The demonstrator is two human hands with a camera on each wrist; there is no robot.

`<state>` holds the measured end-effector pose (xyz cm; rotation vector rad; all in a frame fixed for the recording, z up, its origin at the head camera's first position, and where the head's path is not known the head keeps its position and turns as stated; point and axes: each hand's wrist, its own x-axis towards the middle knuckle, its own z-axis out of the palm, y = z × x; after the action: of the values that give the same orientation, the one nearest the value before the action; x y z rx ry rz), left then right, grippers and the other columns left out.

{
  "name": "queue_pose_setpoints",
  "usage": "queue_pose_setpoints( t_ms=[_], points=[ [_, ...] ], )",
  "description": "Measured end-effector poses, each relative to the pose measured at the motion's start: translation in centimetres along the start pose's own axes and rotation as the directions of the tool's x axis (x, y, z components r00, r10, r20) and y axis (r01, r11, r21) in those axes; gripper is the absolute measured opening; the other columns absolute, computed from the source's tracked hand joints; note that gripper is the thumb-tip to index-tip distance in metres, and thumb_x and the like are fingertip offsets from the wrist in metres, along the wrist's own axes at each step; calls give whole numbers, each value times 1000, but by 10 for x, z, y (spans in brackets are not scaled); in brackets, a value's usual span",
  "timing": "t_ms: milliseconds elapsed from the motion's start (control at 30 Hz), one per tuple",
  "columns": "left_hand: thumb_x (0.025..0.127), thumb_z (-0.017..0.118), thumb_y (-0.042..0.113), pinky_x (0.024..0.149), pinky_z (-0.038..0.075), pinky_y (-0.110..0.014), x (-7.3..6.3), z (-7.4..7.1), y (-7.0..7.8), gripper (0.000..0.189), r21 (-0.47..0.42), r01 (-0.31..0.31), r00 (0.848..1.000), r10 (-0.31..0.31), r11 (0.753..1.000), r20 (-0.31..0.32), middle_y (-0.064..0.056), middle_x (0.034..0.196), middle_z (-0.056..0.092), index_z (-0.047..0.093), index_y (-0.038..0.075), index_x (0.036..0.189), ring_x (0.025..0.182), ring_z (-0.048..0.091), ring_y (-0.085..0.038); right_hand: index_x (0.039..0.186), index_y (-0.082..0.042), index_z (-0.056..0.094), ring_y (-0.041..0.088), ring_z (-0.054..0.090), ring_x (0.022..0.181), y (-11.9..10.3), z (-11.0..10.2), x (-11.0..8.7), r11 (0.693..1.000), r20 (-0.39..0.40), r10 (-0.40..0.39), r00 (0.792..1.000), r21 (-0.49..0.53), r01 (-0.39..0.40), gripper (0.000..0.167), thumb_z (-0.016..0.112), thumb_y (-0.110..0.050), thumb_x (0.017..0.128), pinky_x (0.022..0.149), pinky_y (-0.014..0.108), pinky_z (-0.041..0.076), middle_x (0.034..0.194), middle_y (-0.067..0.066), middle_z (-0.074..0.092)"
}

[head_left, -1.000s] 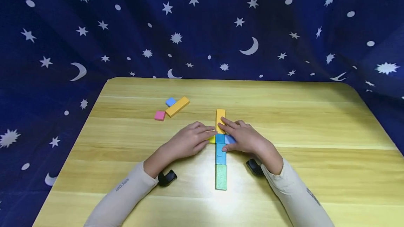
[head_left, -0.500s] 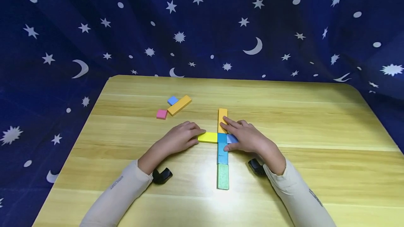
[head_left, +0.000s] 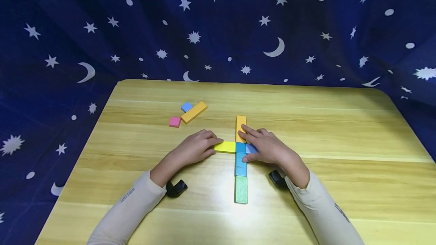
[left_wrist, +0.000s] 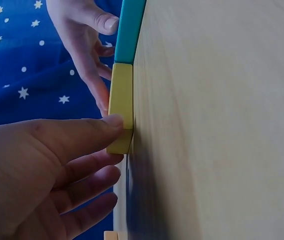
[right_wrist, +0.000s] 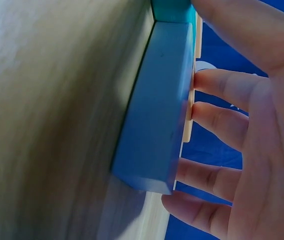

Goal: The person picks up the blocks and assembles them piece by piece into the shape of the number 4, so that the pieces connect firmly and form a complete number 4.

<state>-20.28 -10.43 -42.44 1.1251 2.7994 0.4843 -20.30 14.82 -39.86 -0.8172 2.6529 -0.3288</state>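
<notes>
Flat blocks form a cross on the table: an orange block [head_left: 240, 127] at the far end, a small teal square [head_left: 240, 147] in the centre, a long teal block [head_left: 240, 165] below it, then a green block [head_left: 241, 190]. A yellow block [head_left: 225, 147] makes the left arm and a blue block [right_wrist: 156, 105] the right. My left hand [head_left: 195, 147] pinches the yellow block's outer end between thumb and forefinger. Spread over the blue block, my right hand [head_left: 267, 147] rests its fingertips on the orange block and its thumb on the long teal block.
Back left on the table [head_left: 340, 131] lie a loose orange block [head_left: 194, 112], a small blue square [head_left: 186, 106] and a pink square [head_left: 175, 121], close together. Behind the table's far edge hangs a dark blue cloth [head_left: 218, 29] with stars and moons. Each wrist carries a black camera.
My left hand has moved left along the yellow block to its outer end, uncovering the block. The right hand keeps its place on the cross. The head view has shifted slightly.
</notes>
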Motion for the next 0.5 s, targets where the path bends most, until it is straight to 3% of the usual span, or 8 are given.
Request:
queue_pose_setpoints(
  t_ms=[500],
  points=[
    [88,60,24,84,47,-29,-1,-3,-1,36,-12,-17,1000,17,1000,-22,-1,110,61,59,15,122,99,55,-15,144,-15,30,38,38,123,-1,-1,0,1000,6,0,1000,-4,0,84,64,-50,76,100,54,31,152,6,19]
  ],
)
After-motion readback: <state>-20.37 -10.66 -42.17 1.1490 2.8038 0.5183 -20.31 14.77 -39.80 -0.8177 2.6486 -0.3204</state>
